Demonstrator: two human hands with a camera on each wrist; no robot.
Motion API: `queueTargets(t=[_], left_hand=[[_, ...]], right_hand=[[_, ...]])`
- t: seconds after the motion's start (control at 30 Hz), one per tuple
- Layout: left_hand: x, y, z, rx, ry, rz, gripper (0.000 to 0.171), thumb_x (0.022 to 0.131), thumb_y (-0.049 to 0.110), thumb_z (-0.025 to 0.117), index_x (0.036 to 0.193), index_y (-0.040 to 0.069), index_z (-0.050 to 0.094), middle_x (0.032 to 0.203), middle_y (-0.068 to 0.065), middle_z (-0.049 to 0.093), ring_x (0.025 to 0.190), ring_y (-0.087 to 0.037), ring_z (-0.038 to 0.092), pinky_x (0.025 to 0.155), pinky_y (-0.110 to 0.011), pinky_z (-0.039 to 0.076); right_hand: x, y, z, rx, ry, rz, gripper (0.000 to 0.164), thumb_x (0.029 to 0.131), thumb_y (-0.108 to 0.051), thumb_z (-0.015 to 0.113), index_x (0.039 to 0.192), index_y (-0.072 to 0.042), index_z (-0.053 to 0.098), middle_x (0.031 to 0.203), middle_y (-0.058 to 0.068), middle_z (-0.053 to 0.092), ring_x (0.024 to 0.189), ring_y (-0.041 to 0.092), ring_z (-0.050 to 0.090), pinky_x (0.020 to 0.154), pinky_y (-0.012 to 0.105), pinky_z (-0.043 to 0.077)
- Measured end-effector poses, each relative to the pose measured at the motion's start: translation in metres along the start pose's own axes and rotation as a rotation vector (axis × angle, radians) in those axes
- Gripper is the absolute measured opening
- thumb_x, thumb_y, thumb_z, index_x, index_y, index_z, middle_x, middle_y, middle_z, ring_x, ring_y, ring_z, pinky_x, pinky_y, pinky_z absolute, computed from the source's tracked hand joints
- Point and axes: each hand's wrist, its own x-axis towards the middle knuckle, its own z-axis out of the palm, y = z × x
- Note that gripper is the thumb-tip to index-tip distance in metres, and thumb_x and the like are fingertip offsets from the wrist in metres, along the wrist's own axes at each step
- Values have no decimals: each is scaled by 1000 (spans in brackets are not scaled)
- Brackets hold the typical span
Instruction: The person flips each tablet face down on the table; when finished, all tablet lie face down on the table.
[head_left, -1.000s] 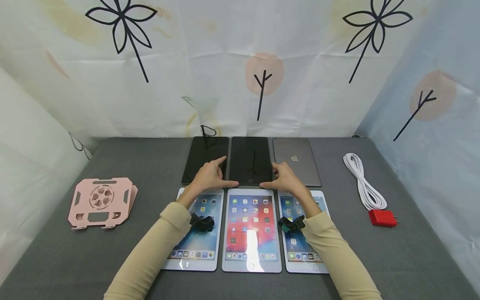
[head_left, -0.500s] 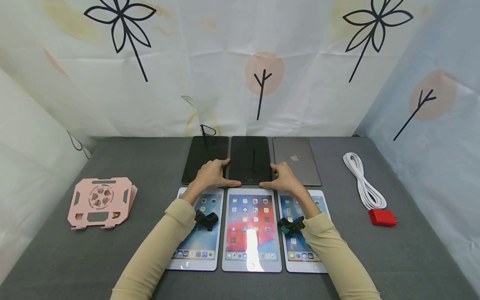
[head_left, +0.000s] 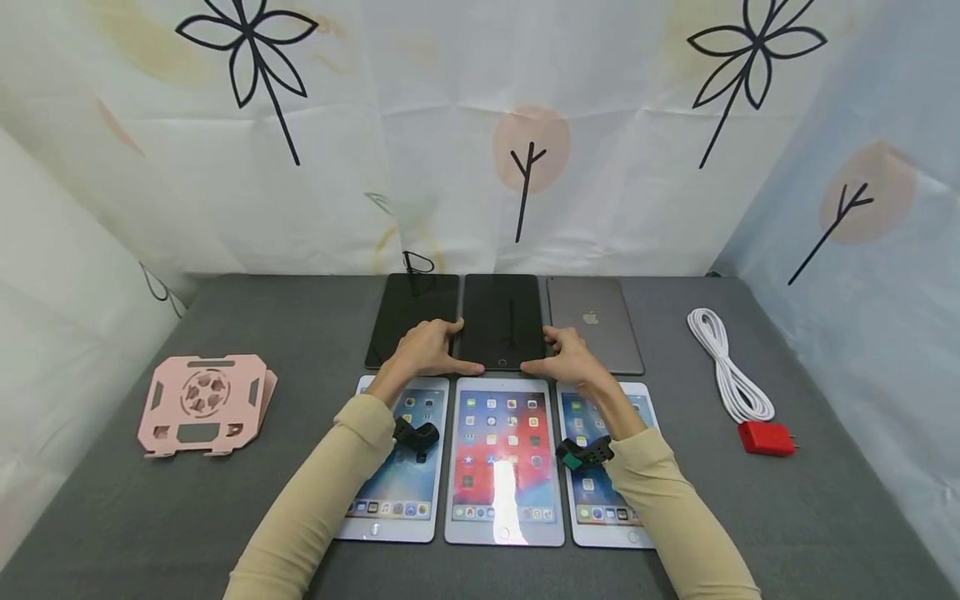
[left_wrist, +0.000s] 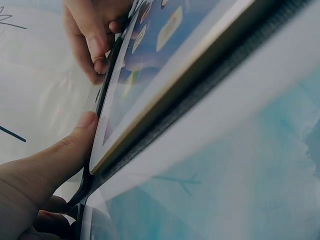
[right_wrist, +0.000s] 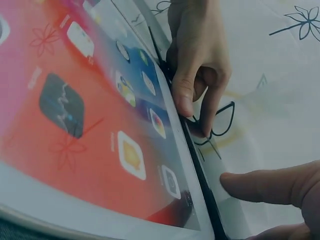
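Note:
A black-faced tablet [head_left: 501, 312] lies flat in the middle of the back row, its screen dark. My left hand [head_left: 423, 350] touches its near left corner, thumb stretched along the near edge and index finger at the left side. At the near right corner, my right hand [head_left: 572, 358] has its thumb along the near edge and bent fingers by the right side. In the right wrist view the left thumb [right_wrist: 185, 102] is right at the dark edge. Just below both hands lies a white tablet [head_left: 472, 467] with a lit red and blue home screen.
Another dark tablet [head_left: 405, 312] and a grey tablet back [head_left: 607, 337] flank the middle one. Two more lit white tablets stand in the front row, partly under my arms. A pink folding stand [head_left: 168, 392] lies left; a coiled white cable [head_left: 723, 367] and red charger [head_left: 765, 438] lie right.
My left hand has moved slightly right, its index finger passing from over the left dark tablet to the middle one's side. My right hand has stayed nearly in place. The tablets look unmoved.

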Motion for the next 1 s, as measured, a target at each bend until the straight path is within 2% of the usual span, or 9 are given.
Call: queueTargets(t=[0.17,0.37,0.53,0.73,0.9,1.0], left_hand=[[0,-1,0,-4,-5,-8,106,75,58,85,156,8,39,56,2,35,50,-10,23,48,-24,20],[1,-2,0,-60,-24,17,102,79,53,85,156,4,38,51,4,34,46,-9,25,47,-23,22],[2,2,-1,-149,-81,24,101,83,45,84,158,1,32,48,6,36,43,-7,28,48,-22,26],[2,11,1,-306,-166,-34,100,88,36,81,162,2,22,47,6,34,42,-8,25,48,-23,26],[4,16,5,-381,-171,-60,99,88,30,81,162,1,22,50,5,35,44,-9,28,52,-25,30],[7,19,7,-395,-166,-56,99,88,29,82,162,1,22,51,5,35,46,-9,28,54,-26,31]], right_hand=[[-1,1,0,119,-14,-17,86,95,-14,70,163,0,18,162,23,27,143,39,28,120,58,30],[-3,1,0,276,-37,-108,85,95,-1,64,164,-3,15,155,27,42,142,45,45,120,60,32],[-6,1,-1,268,-3,-119,85,94,3,63,163,-1,14,156,27,40,139,46,50,118,60,35],[-11,0,-5,258,19,-130,84,93,3,63,163,-3,17,160,27,32,141,46,47,117,61,37],[-15,-1,-9,250,28,-150,82,94,3,62,163,-3,18,159,27,33,141,47,47,117,61,36],[-17,-1,-11,246,33,-165,80,94,3,62,163,-4,22,156,26,37,137,46,51,113,57,42]])
